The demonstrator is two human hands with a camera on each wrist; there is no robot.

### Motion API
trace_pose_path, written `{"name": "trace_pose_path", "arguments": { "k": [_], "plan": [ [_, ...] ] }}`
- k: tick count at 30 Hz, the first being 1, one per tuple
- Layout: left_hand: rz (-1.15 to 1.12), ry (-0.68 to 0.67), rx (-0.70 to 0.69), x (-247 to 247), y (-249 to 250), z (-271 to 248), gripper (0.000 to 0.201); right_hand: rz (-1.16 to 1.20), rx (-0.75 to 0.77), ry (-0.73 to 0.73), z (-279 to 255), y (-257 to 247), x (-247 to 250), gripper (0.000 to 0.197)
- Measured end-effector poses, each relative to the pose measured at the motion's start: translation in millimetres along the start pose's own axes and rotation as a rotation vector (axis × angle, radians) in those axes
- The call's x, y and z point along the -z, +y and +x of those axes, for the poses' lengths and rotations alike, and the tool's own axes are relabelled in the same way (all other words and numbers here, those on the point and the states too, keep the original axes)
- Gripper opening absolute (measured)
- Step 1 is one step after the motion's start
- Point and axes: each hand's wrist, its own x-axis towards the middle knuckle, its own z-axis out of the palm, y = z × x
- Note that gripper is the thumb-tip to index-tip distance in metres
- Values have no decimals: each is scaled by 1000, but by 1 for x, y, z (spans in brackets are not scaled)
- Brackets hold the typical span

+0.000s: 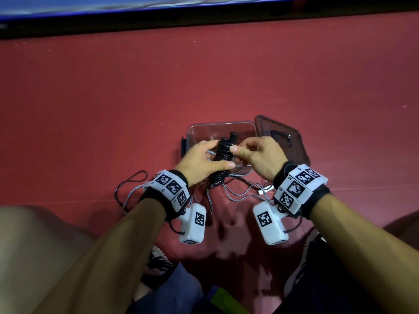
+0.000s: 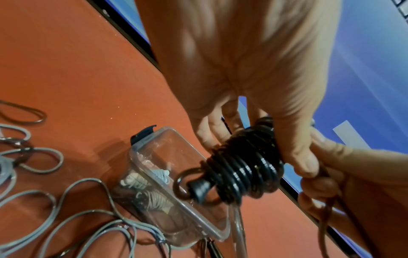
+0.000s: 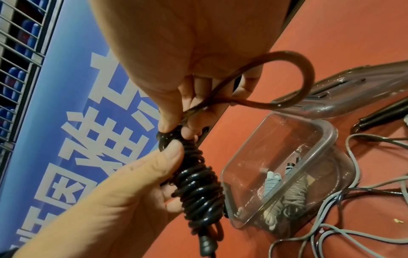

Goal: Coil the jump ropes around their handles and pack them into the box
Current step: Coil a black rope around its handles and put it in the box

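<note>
Dim, warm indoor light leaves soft shadows of the arms on the matte red floor. Both wrist views are motion-smeared and strongly stretched toward the edges. Highlights glint on the coiled glossy black jump rope.

Glossy black rope — clear plastic box.

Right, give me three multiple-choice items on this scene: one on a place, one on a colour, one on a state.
1. Where is the lid?
A. On the floor right of the box
B. Snapped onto the box
C. In the left hand

2. What colour is the rope being coiled?
A. Grey
B. Black
C. Yellow

3. What state is the grey rope on the floor in?
A. Loose
B. Coiled tight
C. Knotted round the lid

Answers: 1 A, the lid lies flat beside the open box. 2 B, glossy black turns wrap the handles. 3 A, it sprawls in open loops.
</note>
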Motion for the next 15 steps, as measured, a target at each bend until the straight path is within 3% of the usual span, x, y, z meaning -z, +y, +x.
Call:
{"name": "trace_pose_path", "arguments": {
  "k": [11, 15],
  "plan": [
    [-165, 53, 106, 8, 1, 1, 36, -43, 75, -68, -2, -11, 6, 16],
    [-282, -7, 136, 7, 4, -1, 37, 57, 16, -7, 0, -9, 7, 28]
  ]
}}
